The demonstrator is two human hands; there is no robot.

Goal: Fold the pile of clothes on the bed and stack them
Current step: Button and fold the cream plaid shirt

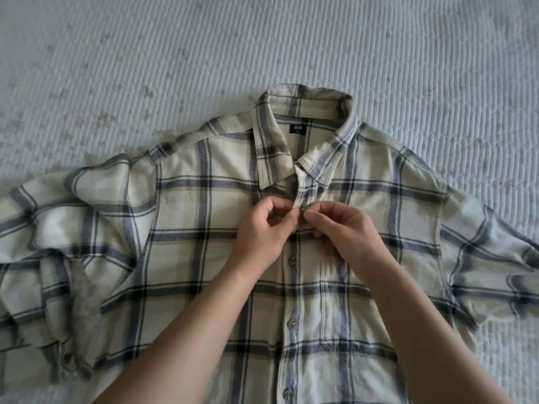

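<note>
A cream and navy plaid shirt lies front up on the bed, collar pointing away from me, sleeves spread left and right. Its placket runs down the middle, with the lower buttons fastened. My left hand pinches the placket edge just below the collar. My right hand pinches a small button against that same edge, fingertips nearly touching those of my left hand. Both forearms reach over the lower part of the shirt and hide some of it.
The pale blue quilted bedspread fills the view beyond and around the shirt. The left sleeve is bunched and crumpled near the left edge. No other clothes show.
</note>
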